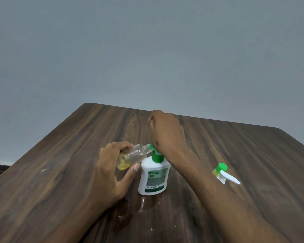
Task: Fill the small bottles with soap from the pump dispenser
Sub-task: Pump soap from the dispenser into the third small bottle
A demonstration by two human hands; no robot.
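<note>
A white soap dispenser (154, 179) with a green pump (157, 157) stands upright in the middle of the wooden table (60, 172). My left hand (111, 165) grips a small clear bottle (133, 155), tilted on its side with its open mouth at the pump's nozzle. A little yellow soap sits in the bottle's lower end. My right hand (165, 130) hangs over the pump with fingers curled, the heel of the hand resting on the pump head, which it mostly hides.
To the right lies a second small bottle (218, 172) with a green cap and yellow soap inside, a white elongated piece (231, 179) beside it. Wet drops (142, 206) mark the table in front of the dispenser. A grey wall stands behind the table's far edge.
</note>
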